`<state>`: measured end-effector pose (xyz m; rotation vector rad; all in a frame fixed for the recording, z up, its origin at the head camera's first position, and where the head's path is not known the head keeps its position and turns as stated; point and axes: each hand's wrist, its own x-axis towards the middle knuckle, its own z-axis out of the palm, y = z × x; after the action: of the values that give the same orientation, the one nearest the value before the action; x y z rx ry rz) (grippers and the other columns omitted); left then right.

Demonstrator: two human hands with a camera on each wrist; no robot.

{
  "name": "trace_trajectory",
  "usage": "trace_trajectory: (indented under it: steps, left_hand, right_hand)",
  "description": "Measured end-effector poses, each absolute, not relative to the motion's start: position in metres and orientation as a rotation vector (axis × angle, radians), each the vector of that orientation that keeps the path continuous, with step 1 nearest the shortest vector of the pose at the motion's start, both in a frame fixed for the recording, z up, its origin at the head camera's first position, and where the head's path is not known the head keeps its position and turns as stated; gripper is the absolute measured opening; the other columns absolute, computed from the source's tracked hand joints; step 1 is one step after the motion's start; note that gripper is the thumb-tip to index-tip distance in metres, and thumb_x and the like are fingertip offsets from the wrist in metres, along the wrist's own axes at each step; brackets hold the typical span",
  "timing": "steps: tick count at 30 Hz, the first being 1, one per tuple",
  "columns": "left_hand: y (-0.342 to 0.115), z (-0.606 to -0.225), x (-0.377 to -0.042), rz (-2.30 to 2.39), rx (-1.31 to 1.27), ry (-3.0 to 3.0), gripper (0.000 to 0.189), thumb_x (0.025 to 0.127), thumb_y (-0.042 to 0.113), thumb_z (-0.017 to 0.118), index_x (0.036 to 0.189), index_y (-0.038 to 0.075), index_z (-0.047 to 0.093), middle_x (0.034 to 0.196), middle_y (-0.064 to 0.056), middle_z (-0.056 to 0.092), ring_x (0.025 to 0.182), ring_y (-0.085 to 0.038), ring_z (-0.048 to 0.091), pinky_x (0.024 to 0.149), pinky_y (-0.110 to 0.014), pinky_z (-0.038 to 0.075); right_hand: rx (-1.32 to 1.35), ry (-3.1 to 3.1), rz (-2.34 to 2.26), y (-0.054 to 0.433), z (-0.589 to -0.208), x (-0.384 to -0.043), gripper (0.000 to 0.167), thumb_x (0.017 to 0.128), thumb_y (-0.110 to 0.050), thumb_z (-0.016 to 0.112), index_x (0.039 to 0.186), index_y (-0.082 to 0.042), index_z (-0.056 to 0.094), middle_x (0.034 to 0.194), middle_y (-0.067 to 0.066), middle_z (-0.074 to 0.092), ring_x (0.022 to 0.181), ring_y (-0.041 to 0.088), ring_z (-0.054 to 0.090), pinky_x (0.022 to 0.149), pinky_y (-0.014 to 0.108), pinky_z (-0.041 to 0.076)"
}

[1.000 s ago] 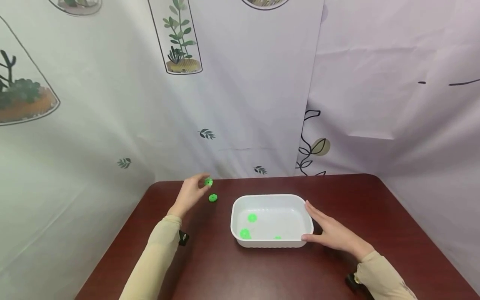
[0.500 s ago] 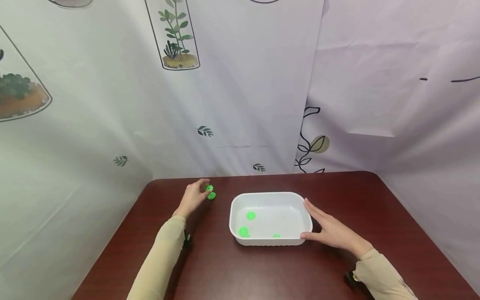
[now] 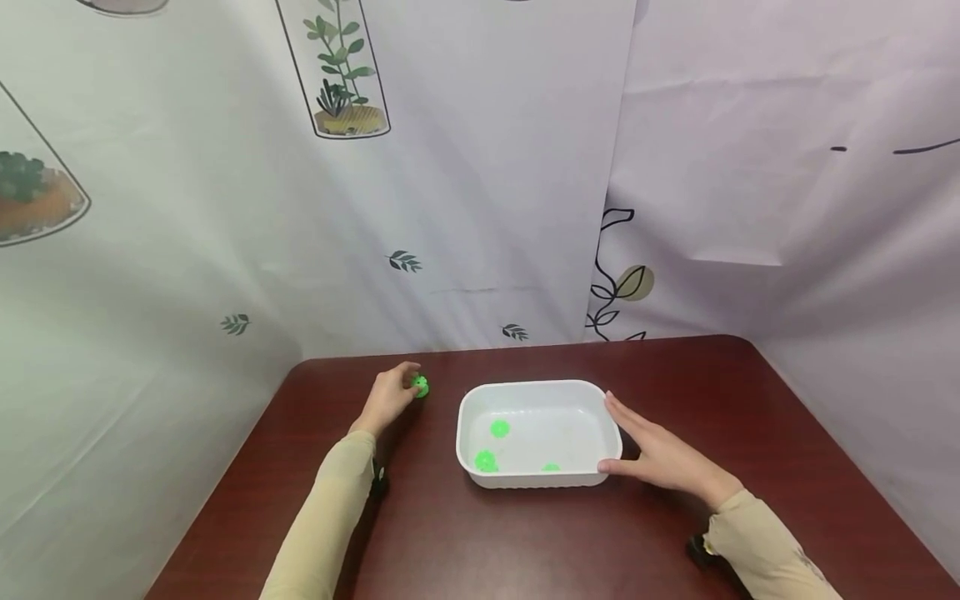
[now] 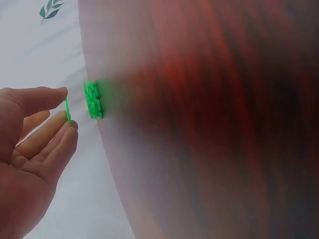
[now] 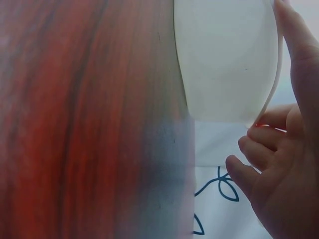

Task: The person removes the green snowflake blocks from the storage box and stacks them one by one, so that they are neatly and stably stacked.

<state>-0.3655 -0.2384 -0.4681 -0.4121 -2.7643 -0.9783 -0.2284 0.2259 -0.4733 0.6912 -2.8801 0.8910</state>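
Note:
My left hand (image 3: 390, 396) is at the back left of the table, thumb and fingertips pinching a thin green interlocking disc (image 4: 68, 110), seen edge-on in the left wrist view. Just beyond it lies a small stack of green notched discs (image 4: 93, 100) on the table; in the head view the green pieces overlap. On the right, my right hand (image 3: 671, 458) rests against the end of a white plastic basin (image 3: 540, 480), thumb at the near corner of the rim and straight fingers at the far corner. Inside the basin lie several green discs (image 3: 500, 428).
The dark red wooden table (image 3: 480, 542) backs onto a white printed cloth (image 3: 480, 208) that also hangs on both sides. The basin stands right of the table's middle. Dark wrist devices (image 3: 700, 550) sit under the sleeves.
My left hand has come slightly nearer with its disc, which now overlaps the other green piece in the head view. The right hand stays at the basin; the head view has shifted a little.

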Motion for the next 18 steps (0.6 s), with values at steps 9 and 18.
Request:
trace_trajectory:
  steps: [9,18]
  left_hand:
    - [-0.2387,-0.4731,-0.3675,-0.976,-0.399,-2.835,0.043,0.090,0.002,0.073,0.130,-0.006,0.060,0.116,-0.022,0.068,0.104,-0.034,0.067,0.089,-0.049,0.054]
    - [-0.2393,-0.4722,-0.3679,-0.974,-0.386,-2.865,0.041,0.092,0.005,0.072,0.130,-0.005,0.060,0.121,-0.022,0.066,0.108,-0.035,0.065,0.091,-0.050,0.052]
  right_hand:
    - [0.672,-2.913,0.905,0.2253,-0.4736,-0.2275,0.112,0.079,-0.071,0.070,0.161,-0.010,0.023,0.165,0.014,0.023,0.144,0.038,0.035,0.106,0.057,0.041]
    - [0.686,-2.899,0.884,0.2237,-0.4715,-0.2268,0.109,0.082,-0.066,0.072,0.160,-0.008,0.024,0.164,0.016,0.024,0.143,0.038,0.037,0.106,0.057,0.041]
